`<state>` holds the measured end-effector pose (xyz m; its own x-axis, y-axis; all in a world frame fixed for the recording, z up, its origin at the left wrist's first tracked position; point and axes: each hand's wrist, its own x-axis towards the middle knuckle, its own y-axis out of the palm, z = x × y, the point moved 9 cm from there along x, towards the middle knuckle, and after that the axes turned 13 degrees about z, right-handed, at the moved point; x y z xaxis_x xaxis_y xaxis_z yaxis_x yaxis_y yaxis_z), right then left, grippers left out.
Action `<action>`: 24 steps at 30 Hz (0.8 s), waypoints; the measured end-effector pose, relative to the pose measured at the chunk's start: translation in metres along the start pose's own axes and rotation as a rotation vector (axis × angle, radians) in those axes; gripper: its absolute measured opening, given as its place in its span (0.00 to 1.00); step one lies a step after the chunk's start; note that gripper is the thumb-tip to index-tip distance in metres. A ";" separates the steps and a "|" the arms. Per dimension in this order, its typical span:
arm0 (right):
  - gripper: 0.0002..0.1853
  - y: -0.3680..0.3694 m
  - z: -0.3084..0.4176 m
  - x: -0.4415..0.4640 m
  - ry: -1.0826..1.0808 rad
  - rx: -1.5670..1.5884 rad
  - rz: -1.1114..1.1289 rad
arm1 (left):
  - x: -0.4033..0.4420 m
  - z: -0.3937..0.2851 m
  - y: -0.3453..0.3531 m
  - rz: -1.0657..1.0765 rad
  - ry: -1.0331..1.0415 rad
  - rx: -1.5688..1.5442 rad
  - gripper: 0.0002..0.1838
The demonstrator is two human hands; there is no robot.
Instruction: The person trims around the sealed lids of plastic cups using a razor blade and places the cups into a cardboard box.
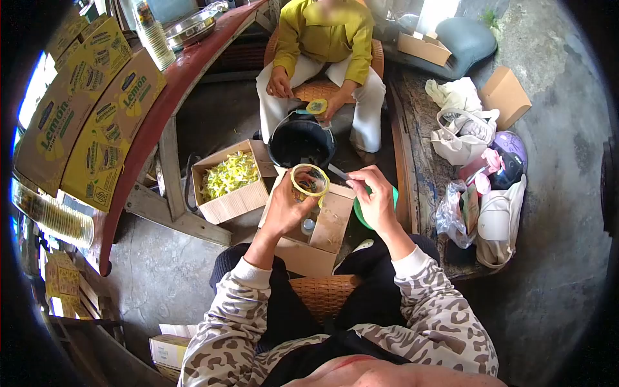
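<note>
My left hand (285,205) holds a clear plastic cup (310,180) with a yellow rim, tilted so that its mouth faces me. Small dark and yellowish bits show inside it. Right of the cup, my right hand (376,197) pinches a thin metal blade or strip (338,171), whose far end lies near the cup's rim without clearly touching it. Below both hands stands an open cardboard box (333,222) with a small clear container (308,225) in it. A green round basin (368,215) is partly hidden behind my right hand.
Across from me a seated person (325,39) holds a yellow-rimmed cup over a black bucket (302,143). A box (222,209) of yellow-green strips stands left. Lemon cartons (77,103) and stacked cups line the red table (151,122). Bags (503,219) lie on the right bench.
</note>
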<state>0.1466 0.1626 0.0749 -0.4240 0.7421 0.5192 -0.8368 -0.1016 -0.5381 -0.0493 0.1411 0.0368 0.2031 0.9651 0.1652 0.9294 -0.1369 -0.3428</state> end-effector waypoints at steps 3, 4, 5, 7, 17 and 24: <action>0.09 0.009 -0.020 -0.003 0.162 0.332 0.069 | -0.001 -0.004 0.002 -0.009 0.051 0.055 0.30; 0.10 0.017 -0.032 -0.007 0.287 0.520 0.125 | -0.001 -0.004 0.003 0.006 0.053 0.039 0.30; 0.10 0.016 -0.034 -0.007 0.288 0.519 0.123 | -0.001 -0.005 0.005 0.021 0.056 0.023 0.30; 0.12 0.028 -0.043 -0.010 0.391 0.766 0.200 | -0.001 -0.009 0.006 0.036 0.042 0.019 0.30; 0.10 0.025 -0.029 -0.006 0.224 0.430 0.304 | -0.002 -0.005 0.013 0.083 0.060 0.041 0.30; 0.09 0.024 -0.007 -0.003 0.109 0.350 0.346 | -0.002 -0.018 0.012 0.091 0.060 0.023 0.27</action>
<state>0.1304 0.1625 0.0554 -0.6743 0.6883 0.2674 -0.7272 -0.5562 -0.4023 -0.0335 0.1334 0.0486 0.3052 0.9336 0.1875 0.8992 -0.2177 -0.3796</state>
